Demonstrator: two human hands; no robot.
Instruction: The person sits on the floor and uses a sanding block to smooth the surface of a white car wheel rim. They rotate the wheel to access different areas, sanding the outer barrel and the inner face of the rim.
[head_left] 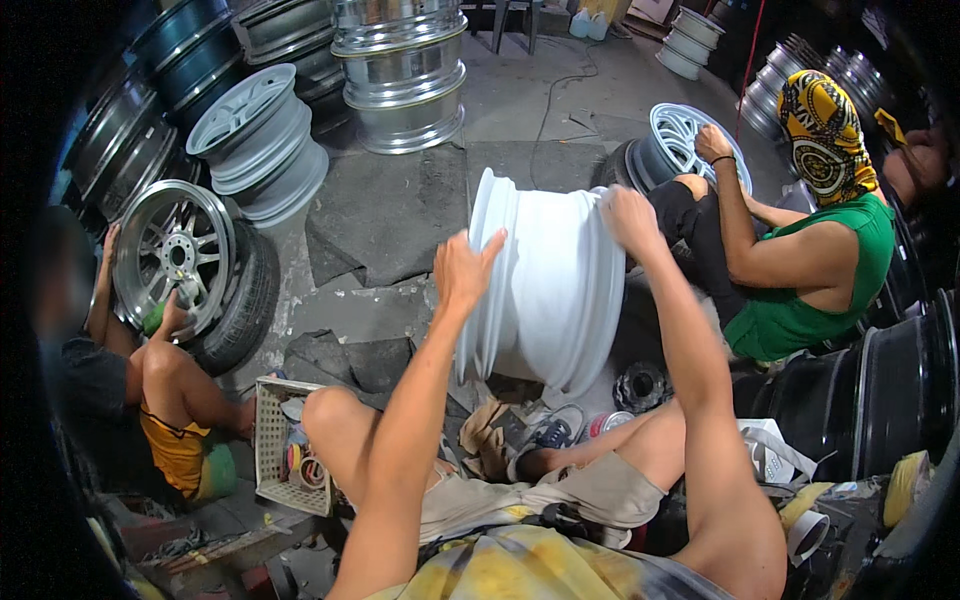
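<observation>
A white-coated wheel rim (555, 280) stands on its tread in front of my knees, its barrel facing me. My left hand (466, 270) grips the left flange, thumb pointing up and fingers curled around the far side. On the opposite flange, my right hand (632, 222) is closed near the top edge, its fingertips partly hidden. The rim's lower edge sits just above a shoe (558, 428) and a can (606, 424) between my legs.
Left, a co-worker's hand (172, 318) works on a tyre-mounted wheel (180, 255). Right, a person in green (820, 270) handles a silver wheel (680, 140). A plastic basket (265, 440) stands by my left knee. Rim stacks (400, 80) stand behind; dark mats (385, 210) cover the floor.
</observation>
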